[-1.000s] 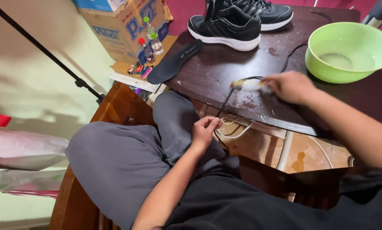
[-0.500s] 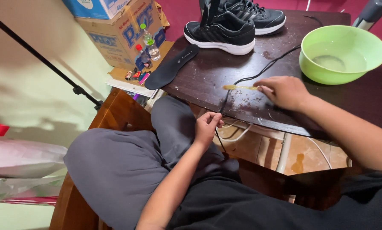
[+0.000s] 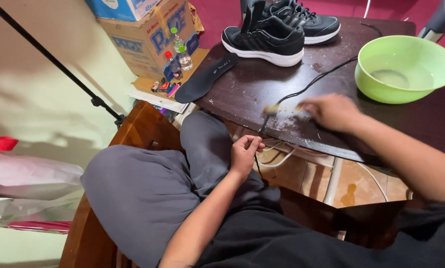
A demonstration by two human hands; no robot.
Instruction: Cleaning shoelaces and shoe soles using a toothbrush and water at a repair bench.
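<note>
A black shoelace (image 3: 316,79) runs across the dark wooden table (image 3: 242,84) and hangs over its front edge. My left hand (image 3: 245,154) pinches the hanging end just below the edge, above my lap. My right hand (image 3: 332,111) holds a small brush (image 3: 277,108) with pale bristles and presses it on the lace amid white suds on the tabletop. The brush is blurred by motion. A pair of black sneakers (image 3: 277,30) with white soles stands at the far side of the table.
A green bowl (image 3: 406,67) with water sits at the table's right. A black insole (image 3: 207,77) lies over the left edge. Cardboard boxes (image 3: 148,30), small bottles (image 3: 175,57) and a black stand pole (image 3: 58,64) are at the left. I sit on a wooden chair (image 3: 138,129).
My right hand and the brush have slid back and forth along the lace on the table. My left hand has kept its pinch on the hanging end.
</note>
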